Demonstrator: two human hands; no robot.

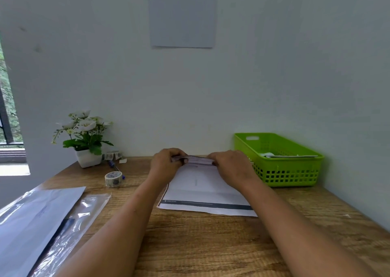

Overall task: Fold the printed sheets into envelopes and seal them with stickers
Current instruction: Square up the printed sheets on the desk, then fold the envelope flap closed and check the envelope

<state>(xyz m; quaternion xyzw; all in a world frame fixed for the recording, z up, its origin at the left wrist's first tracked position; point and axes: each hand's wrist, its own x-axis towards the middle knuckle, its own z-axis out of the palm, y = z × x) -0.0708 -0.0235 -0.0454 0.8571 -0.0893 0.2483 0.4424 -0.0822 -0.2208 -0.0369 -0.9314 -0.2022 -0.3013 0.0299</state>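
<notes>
A white printed sheet with a dark band along its near edge lies on the wooden desk in front of me. Its far edge is lifted and curled over. My left hand pinches the left end of that fold, and my right hand pinches the right end. A roll of patterned sticker tape stands to the left of the sheet. A second sticker roll sits further back by the flower pot.
A green plastic basket holding some folded paper stands at the right against the wall. A white pot of flowers is at the back left, with a blue pen beside it. Sheets in a clear sleeve lie at the near left.
</notes>
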